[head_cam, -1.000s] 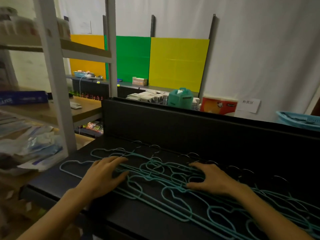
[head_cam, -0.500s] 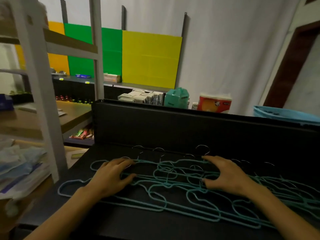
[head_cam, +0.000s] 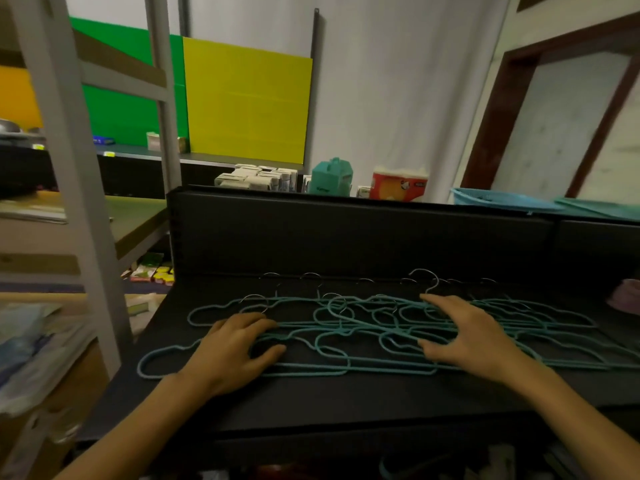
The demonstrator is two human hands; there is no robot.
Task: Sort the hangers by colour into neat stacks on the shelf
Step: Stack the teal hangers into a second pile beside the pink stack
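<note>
- Black shelf (head_cam: 346, 403) carries everything, with a tall black back wall.
- Teal hangers (head_cam: 363, 341) lie overlapped across the shelf, metal hooks toward the back wall.
- Right hand (head_cam: 467, 337) rests on the hangers, fingers spread wide.
- Left hand (head_cam: 232, 351) presses the hangers' left part, fingers loosely spread.
</note>
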